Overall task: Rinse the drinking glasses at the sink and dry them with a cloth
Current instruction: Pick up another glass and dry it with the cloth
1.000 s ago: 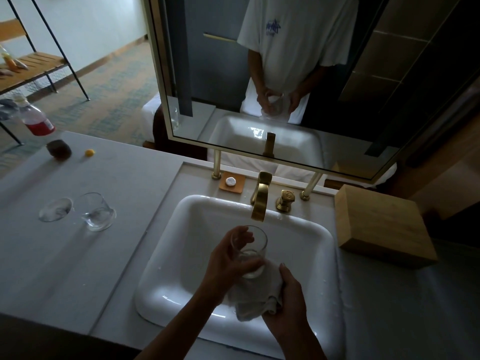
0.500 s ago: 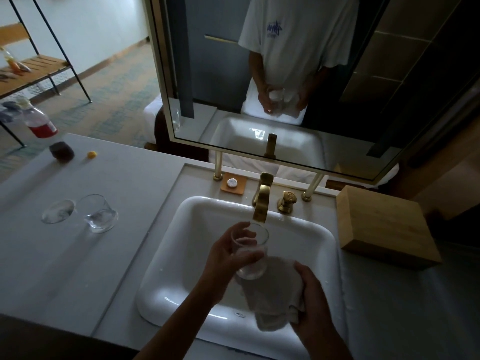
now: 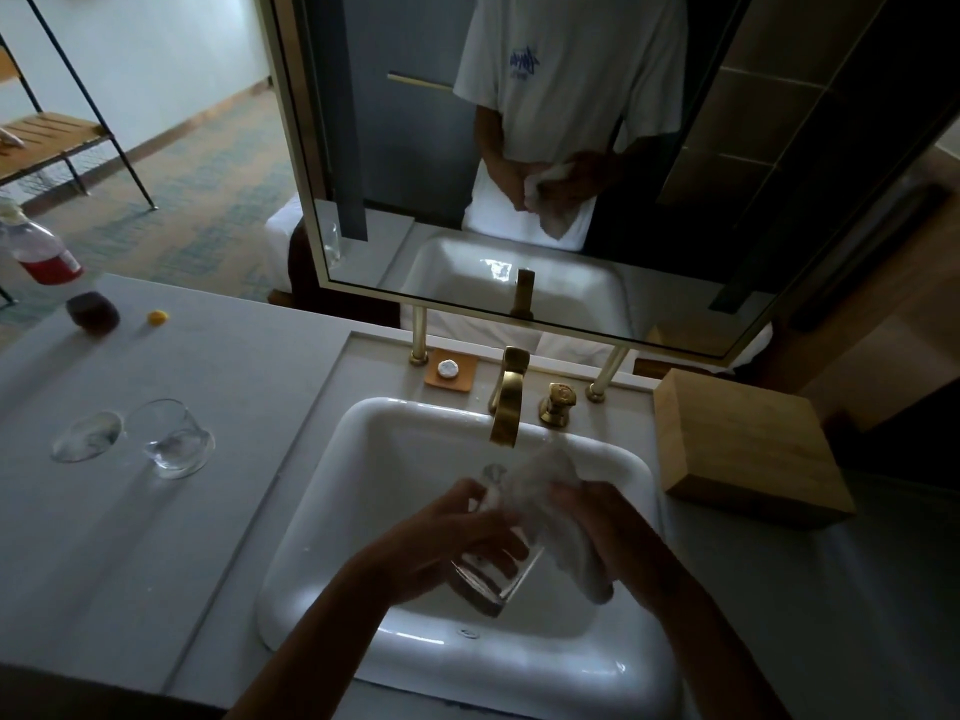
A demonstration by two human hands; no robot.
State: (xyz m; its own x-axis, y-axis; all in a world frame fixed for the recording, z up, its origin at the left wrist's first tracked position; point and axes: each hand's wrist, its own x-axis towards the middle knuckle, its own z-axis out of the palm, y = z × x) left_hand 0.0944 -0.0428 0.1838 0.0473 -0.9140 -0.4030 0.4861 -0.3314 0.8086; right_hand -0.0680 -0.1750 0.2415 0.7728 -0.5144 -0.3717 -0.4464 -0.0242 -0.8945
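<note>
Both hands meet over the sink point(image 3: 332, 517). Left hand point(image 3: 452, 543) grips the drinking glass point(image 3: 493, 574), fingers curled round its side and hiding most of the wall. Right hand point(image 3: 597, 517) clutches the cloth point(image 3: 550, 491), fingers curled into the fabric, pressing it against the glass's upper end. The two hands are close together, glass and cloth between them.

Sink: white, square, set in the grey counter point(image 3: 208, 387); its near rim runs toward the bottom frame edge.

Mirror point(image 3: 779, 200): reflects the person's torso in a white T-shirt with a blue chest print, too small and blurred to read. Head cut off by the top edge.

Glass: held above the basin, tilted; long axis runs from the thick base, low and toward the person, up and away toward the faucet point(image 3: 506, 407). The rim is buried in cloth, so the mouth cannot be made out. Motion blur softens cloth and fingertips.

Wooden box point(image 3: 748, 449): on the counter right of the sink, no markings seen.

Second glass point(image 3: 174, 439): on the counter left of the sink, beside a round clear piece point(image 3: 85, 437) lying flat; what that piece is cannot be told.

Bottle point(image 3: 36, 246): far left, partly cut off; red label, text unreadable.
</note>
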